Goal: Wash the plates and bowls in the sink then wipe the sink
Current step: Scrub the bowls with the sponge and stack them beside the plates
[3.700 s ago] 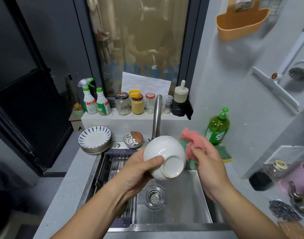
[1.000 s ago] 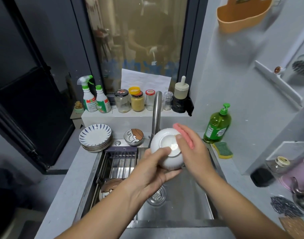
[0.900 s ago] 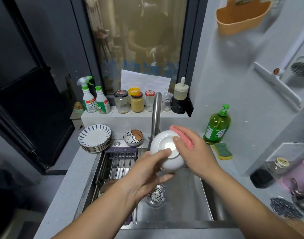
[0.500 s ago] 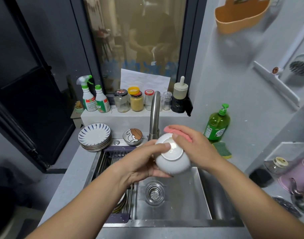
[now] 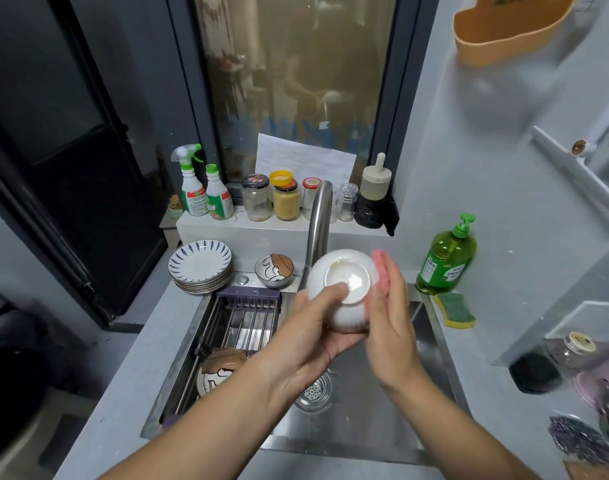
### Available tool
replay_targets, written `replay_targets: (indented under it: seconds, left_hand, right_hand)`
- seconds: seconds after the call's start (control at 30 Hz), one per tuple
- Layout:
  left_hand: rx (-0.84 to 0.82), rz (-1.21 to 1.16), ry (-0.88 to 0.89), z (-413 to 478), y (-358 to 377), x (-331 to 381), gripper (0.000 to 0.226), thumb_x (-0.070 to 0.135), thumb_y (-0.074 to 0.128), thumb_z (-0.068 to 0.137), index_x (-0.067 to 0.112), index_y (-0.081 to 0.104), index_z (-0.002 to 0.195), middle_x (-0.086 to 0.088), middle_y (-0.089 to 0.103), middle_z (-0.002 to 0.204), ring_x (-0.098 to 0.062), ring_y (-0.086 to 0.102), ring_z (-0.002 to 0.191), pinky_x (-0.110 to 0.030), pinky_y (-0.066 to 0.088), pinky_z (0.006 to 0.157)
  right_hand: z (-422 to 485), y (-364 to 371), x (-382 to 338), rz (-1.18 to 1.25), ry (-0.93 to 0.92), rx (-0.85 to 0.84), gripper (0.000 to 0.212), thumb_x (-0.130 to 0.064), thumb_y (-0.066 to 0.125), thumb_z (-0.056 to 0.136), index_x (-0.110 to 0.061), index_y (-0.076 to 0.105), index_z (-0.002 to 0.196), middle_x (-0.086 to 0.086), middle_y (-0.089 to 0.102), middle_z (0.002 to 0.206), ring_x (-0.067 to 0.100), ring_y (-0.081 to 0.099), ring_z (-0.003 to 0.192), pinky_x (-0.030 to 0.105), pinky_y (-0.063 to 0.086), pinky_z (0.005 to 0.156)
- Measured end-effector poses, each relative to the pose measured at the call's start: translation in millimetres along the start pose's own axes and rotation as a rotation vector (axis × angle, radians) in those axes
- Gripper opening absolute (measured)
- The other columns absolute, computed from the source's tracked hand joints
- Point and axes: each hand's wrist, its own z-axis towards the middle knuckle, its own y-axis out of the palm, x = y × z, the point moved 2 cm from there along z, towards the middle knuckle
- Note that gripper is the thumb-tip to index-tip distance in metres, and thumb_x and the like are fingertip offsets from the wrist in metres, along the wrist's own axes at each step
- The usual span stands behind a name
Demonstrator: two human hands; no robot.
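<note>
Below the fingers (image 5: 334, 294) the sink (image 5: 431, 344) basin lies open down to the drain (image 5: 312, 393). The faucet (image 5: 318, 223) rises just behind them; the rack (image 5: 240, 323) with a bowl (image 5: 220, 372) crowds their left.

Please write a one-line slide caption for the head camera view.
Left hand holds a white bowl bottom-up above the sink while right hand presses a pink sponge against it.

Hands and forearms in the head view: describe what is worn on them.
Nothing is worn. The left hand and right hand are bare: no gloves, rings, watch or bracelet show. Both forearms are bare up to the frame's bottom edge, with no sleeve in view. The right hand is slightly blurred.
</note>
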Motion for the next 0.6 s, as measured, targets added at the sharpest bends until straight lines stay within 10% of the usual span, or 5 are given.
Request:
replay_targets:
  seconds: [0.3, 0.37, 0.47, 0.6]
  left_hand:
    - [-0.209, 0.228, -0.161, -19, -33, 41, 0.081, 0.011, 0.085, 0.08, 0.017, 0.041, 0.148, -0.03, 0.059, 0.141, -0.054, 0.059, 0.124, -0.058, 0.053, 0.101]
    - [-0.234, 0.175, -0.17, -19, -44, 57, 0.097, 0.037, 0.094, 0.069, 0.016, 0.042, 0.148, -0.032, 0.062, 0.136, -0.052, 0.064, 0.118, -0.054, 0.057, 0.098]
    - [-0.161, 0.172, -0.161, -11, -55, 77, 0.089, 0.076, 0.056, 0.082, 0.015, 0.051, 0.146, -0.026, 0.065, 0.135, -0.041, 0.068, 0.117, -0.052, 0.056, 0.1]
    - [-0.127, 0.039, -0.052, 1, -78, 108, 0.083, 0.071, 0.047, 0.082, 0.011, 0.059, 0.139, -0.021, 0.065, 0.138, -0.038, 0.065, 0.122, -0.052, 0.06, 0.094]
  right_hand:
    - [21, 8, -32, 0.183, 0.068, -0.05, 0.036, -0.025, 0.038, 0.108, -0.021, 0.05, 0.143, -0.009, 0.057, 0.143, 0.008, 0.053, 0.132, 0.02, 0.043, 0.109]
    - [21, 23, -41, 0.202, 0.057, -0.099, 0.038, -0.023, 0.037, 0.107, -0.022, 0.048, 0.143, -0.012, 0.056, 0.143, 0.004, 0.053, 0.131, 0.019, 0.043, 0.108]
    - [22, 49, -52, 0.2, 0.021, -0.151, 0.036, -0.027, 0.04, 0.107, -0.023, 0.049, 0.142, -0.018, 0.059, 0.139, -0.005, 0.053, 0.127, 0.01, 0.042, 0.099]
    - [32, 91, -52, 0.123, -0.012, -0.164, 0.04, -0.03, 0.035, 0.104, -0.018, 0.052, 0.139, -0.015, 0.058, 0.139, -0.007, 0.052, 0.124, 0.005, 0.04, 0.093]
